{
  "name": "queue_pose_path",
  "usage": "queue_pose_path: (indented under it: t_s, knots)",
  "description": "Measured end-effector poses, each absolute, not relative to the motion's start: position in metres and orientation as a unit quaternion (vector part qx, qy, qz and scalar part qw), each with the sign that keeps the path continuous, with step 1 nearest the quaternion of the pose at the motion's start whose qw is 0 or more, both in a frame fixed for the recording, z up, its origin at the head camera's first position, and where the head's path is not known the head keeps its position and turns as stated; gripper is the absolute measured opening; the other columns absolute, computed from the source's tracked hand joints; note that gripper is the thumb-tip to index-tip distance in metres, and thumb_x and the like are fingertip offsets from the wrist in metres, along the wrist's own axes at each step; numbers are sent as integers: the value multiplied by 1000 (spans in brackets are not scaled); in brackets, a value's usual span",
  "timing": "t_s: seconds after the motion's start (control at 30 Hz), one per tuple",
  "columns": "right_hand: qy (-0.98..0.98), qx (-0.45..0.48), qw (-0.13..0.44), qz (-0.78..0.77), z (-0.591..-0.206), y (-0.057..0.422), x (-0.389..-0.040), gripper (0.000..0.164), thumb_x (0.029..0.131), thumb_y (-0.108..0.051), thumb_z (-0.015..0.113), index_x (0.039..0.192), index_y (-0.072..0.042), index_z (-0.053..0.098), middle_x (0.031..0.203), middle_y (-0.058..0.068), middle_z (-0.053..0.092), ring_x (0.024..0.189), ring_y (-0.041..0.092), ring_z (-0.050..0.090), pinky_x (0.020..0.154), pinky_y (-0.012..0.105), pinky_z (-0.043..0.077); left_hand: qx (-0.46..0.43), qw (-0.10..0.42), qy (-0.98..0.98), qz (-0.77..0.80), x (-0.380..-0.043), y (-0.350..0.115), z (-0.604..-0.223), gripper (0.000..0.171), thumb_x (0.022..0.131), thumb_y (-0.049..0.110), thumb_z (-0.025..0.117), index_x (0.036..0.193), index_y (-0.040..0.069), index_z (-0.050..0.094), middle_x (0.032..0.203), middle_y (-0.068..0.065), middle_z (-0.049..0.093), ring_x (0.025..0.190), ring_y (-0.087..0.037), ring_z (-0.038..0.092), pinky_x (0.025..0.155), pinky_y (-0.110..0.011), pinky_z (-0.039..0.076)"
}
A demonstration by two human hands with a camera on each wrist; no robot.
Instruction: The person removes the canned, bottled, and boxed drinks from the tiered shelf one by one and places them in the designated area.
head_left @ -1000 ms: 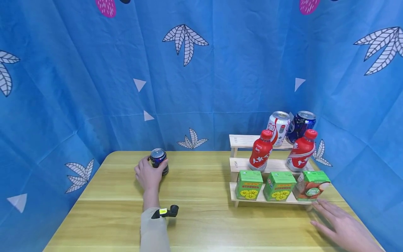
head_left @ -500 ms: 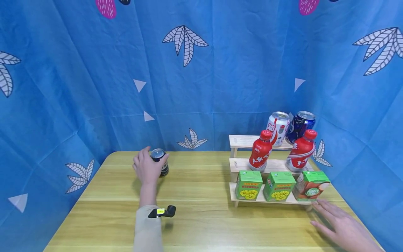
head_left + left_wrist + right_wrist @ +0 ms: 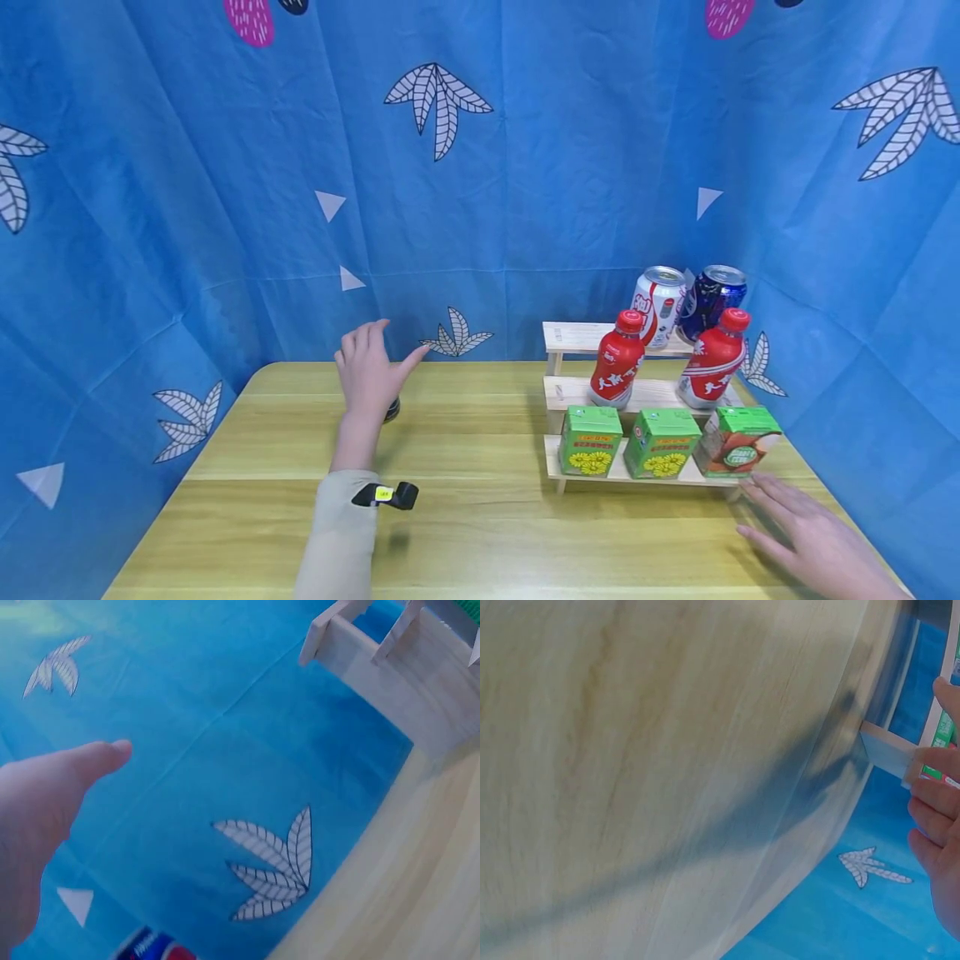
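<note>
In the head view my left hand point(image 3: 371, 371) hovers at the back left of the table, thumb and fingers spread and holding nothing. Behind it stands a dark drink can point(image 3: 392, 410), mostly hidden by the hand. A blue can top with a red patch point(image 3: 154, 946) peeks in at the bottom of the left wrist view. My right hand point(image 3: 813, 533) lies with extended fingers by the front right corner of a small wooden tiered shelf point(image 3: 558, 392). In the right wrist view its fingers point(image 3: 934, 796) are at the shelf's edge; whether they press on it I cannot tell.
On the top tier stand a white can point(image 3: 660, 308) and a dark blue can point(image 3: 716, 300). Two red bottles point(image 3: 618, 367) occupy the middle tier. Green drink cartons point(image 3: 663, 446) line the lowest one. Blue curtain point(image 3: 487, 208) encloses the wooden table point(image 3: 480, 517).
My left hand has let go of the can, spread its fingers and lifted away, now covering most of it. The right hand keeps its place by the shelf.
</note>
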State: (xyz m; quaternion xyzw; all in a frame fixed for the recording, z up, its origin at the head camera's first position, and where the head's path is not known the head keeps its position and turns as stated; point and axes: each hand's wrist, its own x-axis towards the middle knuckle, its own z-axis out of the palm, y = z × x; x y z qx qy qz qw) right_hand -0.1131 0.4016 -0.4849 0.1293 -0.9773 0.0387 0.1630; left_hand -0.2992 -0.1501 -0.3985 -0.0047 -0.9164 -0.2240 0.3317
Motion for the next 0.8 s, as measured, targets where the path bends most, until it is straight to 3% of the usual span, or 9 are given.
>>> queue_pose_path:
  t_s: [0.03,0.1,0.13,0.2,0.27,0.3,0.37,0.47,0.8]
  knots:
    - [-976,131,167,39,-486,402,-113,61,79,-43,77,124,-4,64,130,23,60,116,41,56,120,20,2,-12,336,-916,-218,-300,-147,-396,83,77,70,65,135,12,51,136,-12,52,120,-36,40,94,-53,33]
    - [-976,131,168,41,-486,402,-113,61,79,-44,76,124,-4,64,130,23,60,117,41,56,118,19,-2,-27,346,-915,-206,-301,-143,-390,81,77,69,66,134,12,52,134,-11,53,119,-35,41,92,-52,34]
    - [-977,130,165,41,-486,402,-113,61,79,-44,76,124,-4,64,130,23,60,117,41,56,121,30,10,-34,349,-915,-200,-301,-141,-388,81,77,68,66,134,12,52,134,-11,53,119,-34,42,92,-52,34]
    - [-978,127,159,43,-486,402,-113,61,79,-45,76,124,-5,64,131,22,60,117,41,56,112,47,32,-49,357,-913,-193,-302,-136,-381,79,77,66,68,133,12,53,133,-11,54,118,-34,42,92,-51,34]
    - [-979,125,155,43,-485,402,-112,61,80,-46,75,124,-5,64,131,22,59,118,41,56,103,54,37,-64,365,-911,-183,-303,-131,-374,79,78,66,68,133,12,53,132,-10,54,117,-33,42,93,-51,35]
    - [-978,128,158,42,-485,403,-113,61,80,-45,75,124,-5,64,131,22,60,117,41,56,111,47,34,-71,369,-909,-178,-304,-128,-370,79,78,66,67,133,12,53,132,-10,55,116,-32,43,93,-50,35]
    - [-975,134,170,42,-486,403,-113,61,79,-44,76,124,-4,64,130,23,60,116,41,57,121,25,13,-86,379,-905,-171,-305,-122,-362,78,78,65,68,133,12,54,131,-9,56,116,-32,44,94,-50,36]
    - [-971,142,185,42,-486,403,-113,61,79,-43,77,124,-4,64,129,23,60,114,40,57,101,0,-15,-106,390,-901,-159,-308,-113,-351,77,77,65,69,132,13,55,130,-9,57,117,-31,45,95,-49,37]
    - [-964,158,208,48,-487,405,-115,60,76,-40,79,122,-4,64,126,22,62,110,39,58,101,-3,-11,-154,411,-888,-135,-313,-75,-325,75,78,67,67,130,15,57,127,-6,60,115,-28,49,91,-46,39]
